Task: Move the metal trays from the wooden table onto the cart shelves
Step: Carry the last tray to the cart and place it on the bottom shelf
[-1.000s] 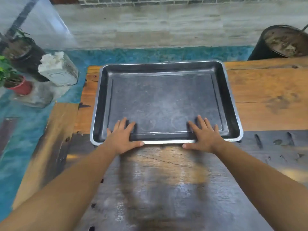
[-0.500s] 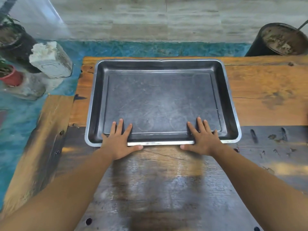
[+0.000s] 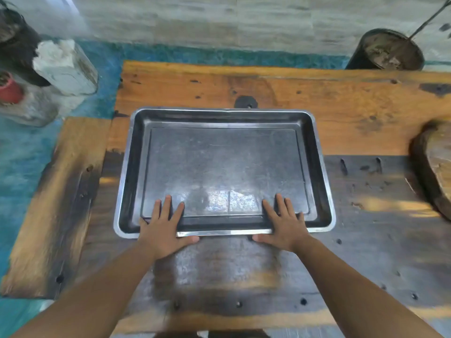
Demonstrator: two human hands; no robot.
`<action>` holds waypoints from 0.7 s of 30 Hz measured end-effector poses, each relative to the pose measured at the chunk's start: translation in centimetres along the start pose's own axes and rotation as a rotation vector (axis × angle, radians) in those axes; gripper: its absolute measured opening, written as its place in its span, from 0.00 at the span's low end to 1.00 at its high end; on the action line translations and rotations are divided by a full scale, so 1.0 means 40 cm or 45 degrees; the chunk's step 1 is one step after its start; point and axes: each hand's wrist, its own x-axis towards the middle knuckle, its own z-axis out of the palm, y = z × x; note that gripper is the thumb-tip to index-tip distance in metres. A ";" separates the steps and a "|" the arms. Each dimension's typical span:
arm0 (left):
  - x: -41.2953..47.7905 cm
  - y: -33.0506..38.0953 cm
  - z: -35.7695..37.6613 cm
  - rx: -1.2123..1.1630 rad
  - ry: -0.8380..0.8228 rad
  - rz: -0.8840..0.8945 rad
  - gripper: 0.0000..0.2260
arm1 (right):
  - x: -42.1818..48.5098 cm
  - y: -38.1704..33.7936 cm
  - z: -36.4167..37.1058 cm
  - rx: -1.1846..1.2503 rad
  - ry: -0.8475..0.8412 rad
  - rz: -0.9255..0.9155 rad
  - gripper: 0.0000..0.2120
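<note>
the metal tray [image 3: 224, 167] lies flat on the wooden table [image 3: 353, 113], its near rim under both hands. the left hand [image 3: 162, 230] and right hand [image 3: 286, 229] each lay straight, spread fingers over that rim onto the tray floor, thumbs stretched along its outer edge toward each other (nothing curled round it). a round wooden slab [image 3: 434, 167] sits well right of the right hand; a white stone block [image 3: 66, 67] stands far beyond the left hand, off the table.

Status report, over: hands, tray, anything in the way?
Left hand and right hand flat over near rim of tray, fingers inside, thumbs outside. Tray on table, empty. Wood slab at right, apart; cart not in view.
</note>
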 end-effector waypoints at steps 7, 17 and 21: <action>-0.135 -0.012 0.100 0.058 -0.012 0.018 0.53 | -0.130 -0.026 0.120 0.030 0.001 0.012 0.57; -0.228 -0.037 0.184 0.027 -0.027 0.023 0.53 | -0.230 -0.056 0.187 0.054 -0.026 0.010 0.57; -0.226 -0.039 0.166 -0.013 -0.038 0.039 0.53 | -0.232 -0.043 0.160 0.241 0.005 -0.032 0.52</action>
